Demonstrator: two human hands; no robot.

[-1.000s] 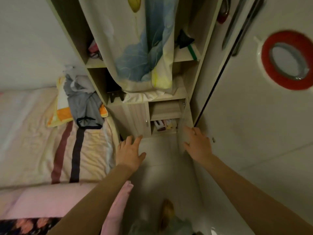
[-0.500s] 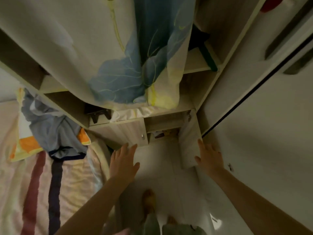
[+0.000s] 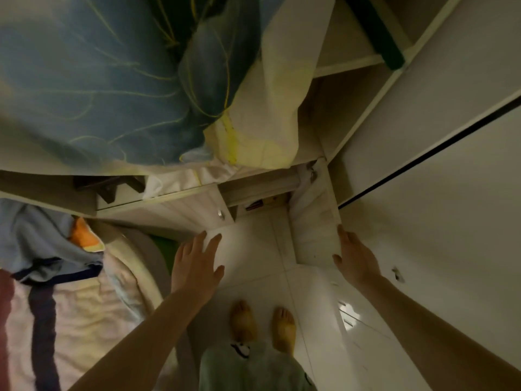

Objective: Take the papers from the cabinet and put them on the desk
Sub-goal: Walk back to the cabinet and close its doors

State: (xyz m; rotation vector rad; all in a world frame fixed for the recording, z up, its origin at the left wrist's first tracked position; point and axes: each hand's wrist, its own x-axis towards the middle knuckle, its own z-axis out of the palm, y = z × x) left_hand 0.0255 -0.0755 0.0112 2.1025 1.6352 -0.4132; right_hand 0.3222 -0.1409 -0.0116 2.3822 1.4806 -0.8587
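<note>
A low wooden cabinet (image 3: 180, 206) stands under the shelving, its left door shut with a small round knob (image 3: 220, 214). Its right door (image 3: 314, 221) is swung open toward me. Inside the open compartment I glimpse a few papers or booklets (image 3: 255, 205), mostly hidden by the shelf edge. My left hand (image 3: 194, 265) hovers open, fingers spread, just below the shut door and holds nothing. My right hand (image 3: 355, 256) is open, its fingers against the outer edge of the open door.
A blue and yellow flowered curtain (image 3: 127, 80) hangs over the shelves above. A bed with a striped cover (image 3: 64, 306) and clothes (image 3: 36, 238) fills the left. A white wardrobe door (image 3: 439, 193) is on the right. My bare feet (image 3: 262, 325) stand on white floor tiles.
The view has moved closer to the cabinet and tilted down, so my feet now show. Both hands stay open near the low cabinet; the right one stays at the open door's edge.
</note>
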